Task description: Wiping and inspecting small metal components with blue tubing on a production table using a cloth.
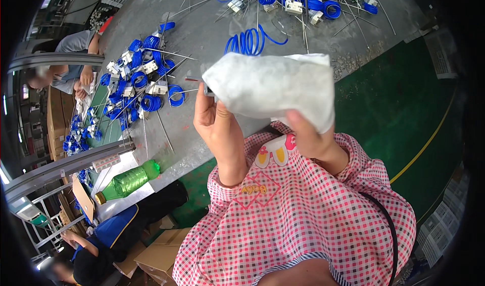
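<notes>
Grey table, blue coils; my left hand pinches a metal part, right hand grips a white cloth.

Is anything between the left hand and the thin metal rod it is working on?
Nothing visible: the left hand pinches the rod's end directly. The white cloth, held by the right hand, wraps the rest of it, hiding that part.

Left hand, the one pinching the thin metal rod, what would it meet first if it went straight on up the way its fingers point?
Probably the loose coil of blue tubing on the grey table; depth is unclear.
</notes>
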`<move>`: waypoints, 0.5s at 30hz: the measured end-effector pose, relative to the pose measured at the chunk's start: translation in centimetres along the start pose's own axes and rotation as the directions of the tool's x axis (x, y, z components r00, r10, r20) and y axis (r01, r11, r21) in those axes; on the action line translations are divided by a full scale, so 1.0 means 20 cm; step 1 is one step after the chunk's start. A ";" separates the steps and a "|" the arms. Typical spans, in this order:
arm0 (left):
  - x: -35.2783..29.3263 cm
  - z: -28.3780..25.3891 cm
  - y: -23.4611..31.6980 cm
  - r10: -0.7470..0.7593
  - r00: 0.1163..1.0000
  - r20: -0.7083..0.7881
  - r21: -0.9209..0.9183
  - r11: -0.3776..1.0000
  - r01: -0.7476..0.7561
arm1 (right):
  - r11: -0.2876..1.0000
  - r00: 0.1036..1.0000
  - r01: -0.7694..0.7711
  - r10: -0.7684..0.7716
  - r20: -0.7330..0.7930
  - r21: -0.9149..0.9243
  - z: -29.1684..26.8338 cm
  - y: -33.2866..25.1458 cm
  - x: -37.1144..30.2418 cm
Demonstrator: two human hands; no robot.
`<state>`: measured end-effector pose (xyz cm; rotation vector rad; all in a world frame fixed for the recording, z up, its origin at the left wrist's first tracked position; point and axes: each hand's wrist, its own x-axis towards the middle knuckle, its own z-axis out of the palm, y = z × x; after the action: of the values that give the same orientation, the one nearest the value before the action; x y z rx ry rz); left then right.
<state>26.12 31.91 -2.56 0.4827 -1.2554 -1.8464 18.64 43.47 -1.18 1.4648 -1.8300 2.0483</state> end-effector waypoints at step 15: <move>0.01 -0.01 0.00 0.011 1.000 -0.007 -0.048 0.999 -0.011 | 1.000 0.997 0.010 -0.011 -0.075 -0.018 0.02 0.00 0.05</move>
<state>26.17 31.67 -2.72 0.4545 -1.2044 -1.8602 18.46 42.65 -0.60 1.3701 -1.8043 2.0472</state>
